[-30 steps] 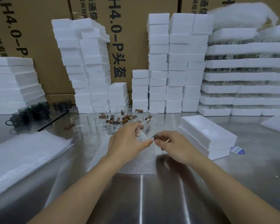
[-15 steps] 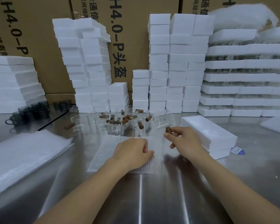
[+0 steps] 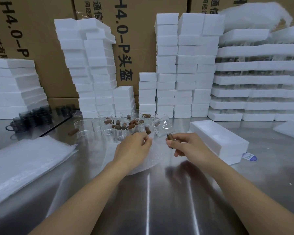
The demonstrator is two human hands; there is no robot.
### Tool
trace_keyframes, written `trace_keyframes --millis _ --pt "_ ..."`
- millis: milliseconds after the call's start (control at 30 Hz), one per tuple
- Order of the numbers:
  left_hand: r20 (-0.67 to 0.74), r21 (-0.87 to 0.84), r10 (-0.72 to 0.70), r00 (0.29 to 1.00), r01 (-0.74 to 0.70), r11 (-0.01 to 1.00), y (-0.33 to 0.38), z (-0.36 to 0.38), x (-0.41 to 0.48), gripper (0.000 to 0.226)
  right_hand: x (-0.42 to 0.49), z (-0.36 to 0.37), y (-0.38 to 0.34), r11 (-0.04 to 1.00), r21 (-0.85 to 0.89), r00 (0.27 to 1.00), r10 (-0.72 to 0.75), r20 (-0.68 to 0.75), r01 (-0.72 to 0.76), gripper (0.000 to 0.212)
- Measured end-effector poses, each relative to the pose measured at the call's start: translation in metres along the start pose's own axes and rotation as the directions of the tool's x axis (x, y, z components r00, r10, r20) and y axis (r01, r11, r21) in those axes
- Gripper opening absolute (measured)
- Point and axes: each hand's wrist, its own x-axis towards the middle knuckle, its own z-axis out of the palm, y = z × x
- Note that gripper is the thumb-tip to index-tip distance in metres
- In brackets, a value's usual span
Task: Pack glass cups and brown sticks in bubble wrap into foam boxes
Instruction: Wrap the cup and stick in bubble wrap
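Observation:
A bubble wrap sheet (image 3: 157, 154) lies on the steel table in front of me. My left hand (image 3: 134, 148) pinches its far edge and lifts it slightly. My right hand (image 3: 187, 145) is closed on a brown stick (image 3: 170, 137). A clear glass cup (image 3: 162, 127) sits tilted at the stick's top end, raised off the table. Behind the hands stands a cluster of several glass cups and brown sticks (image 3: 120, 126). A closed white foam box (image 3: 217, 139) rests on the table just right of my right hand.
Tall stacks of foam boxes (image 3: 185, 65) line the back, with cardboard cartons behind them. A pile of flat white sheets (image 3: 24, 161) lies at the left. Dark grey cups (image 3: 32, 116) stand at the far left. One loose brown stick (image 3: 72, 132) lies nearby.
My hands parted from the cup. The left hand pressed flat on the bubble wrap, then moved to its far edge and pinched it. The right hand kept the stick and cup.

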Motion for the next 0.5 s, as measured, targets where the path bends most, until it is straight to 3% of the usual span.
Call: trace_keyframes --millis 333,500 --pt "-0.251 -0.105 0.02 0.968 -0.047 0.993 0.004 -0.002 0.001 0.031 -0.003 0.0 0.001 0.995 -0.082 0.993 0.066 0.094 -0.059 0.005" --pt "-0.275 -0.012 0.215 0.937 -0.227 0.974 0.012 -0.006 -0.007 0.025 0.001 0.002 0.009 0.973 -0.23 0.994 0.052 0.092 -0.029 0.005"
